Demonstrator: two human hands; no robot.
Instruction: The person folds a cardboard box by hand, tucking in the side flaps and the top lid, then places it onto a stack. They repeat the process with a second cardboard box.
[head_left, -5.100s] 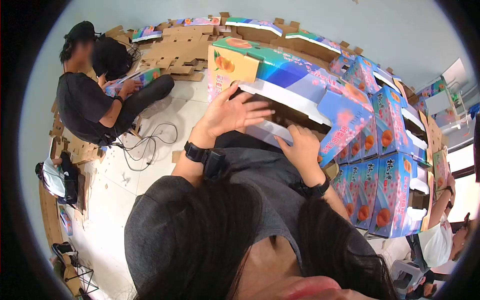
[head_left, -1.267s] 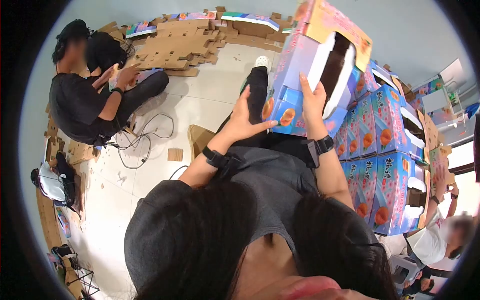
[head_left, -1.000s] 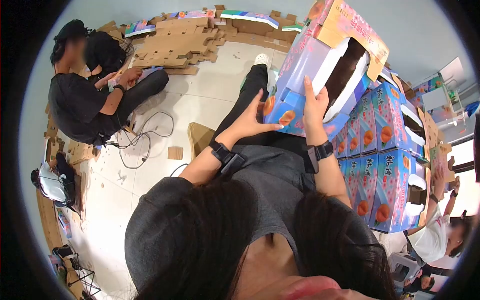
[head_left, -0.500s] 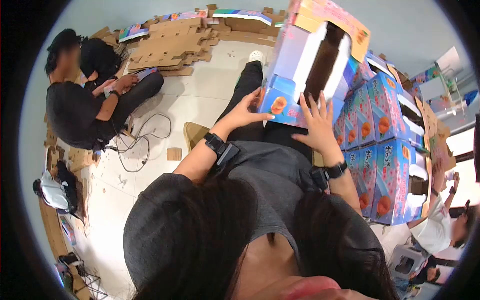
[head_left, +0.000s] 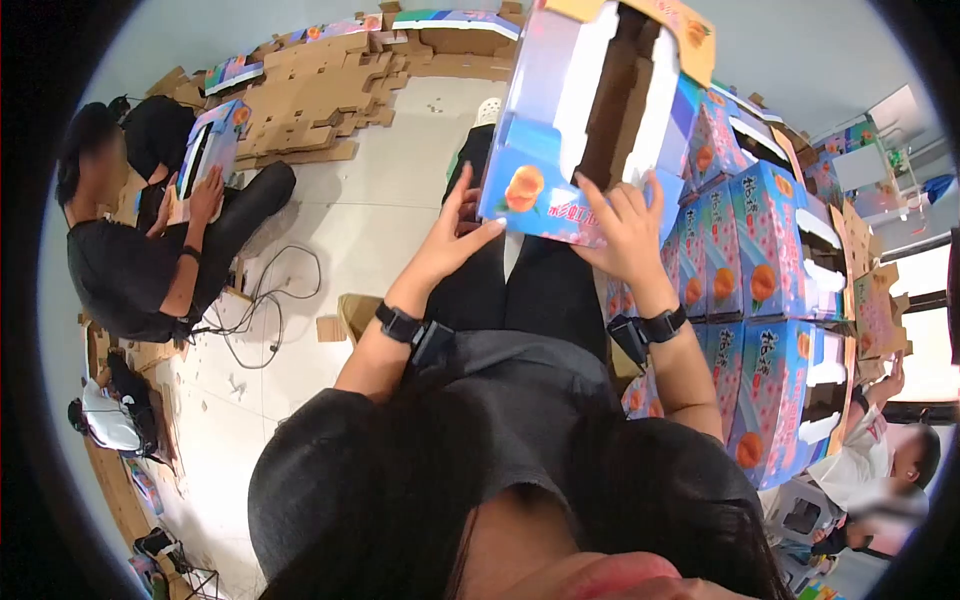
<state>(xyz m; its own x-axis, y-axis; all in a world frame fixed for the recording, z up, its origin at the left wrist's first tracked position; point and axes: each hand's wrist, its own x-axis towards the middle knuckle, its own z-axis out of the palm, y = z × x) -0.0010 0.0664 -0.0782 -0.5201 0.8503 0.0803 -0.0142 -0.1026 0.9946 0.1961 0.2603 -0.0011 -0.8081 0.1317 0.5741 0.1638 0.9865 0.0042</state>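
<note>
Presently left hand (head_left: 450, 238) and right hand (head_left: 622, 222) clasp the fruit carton (head_left: 545, 100) at its near end, bracing it upright.

The left hand (head_left: 447, 240) and the right hand (head_left: 628, 225) held a blue box (head_left: 545, 110) printed with peaches, tilted up above the person's legs, the right fingers spread over its near flap. Just to the right stood a stack of matching boxes (head_left: 765, 250). At the left, a seated person (head_left: 130, 270) held another box (head_left: 205, 150) near flat cardboard (head_left: 320, 90).
</note>
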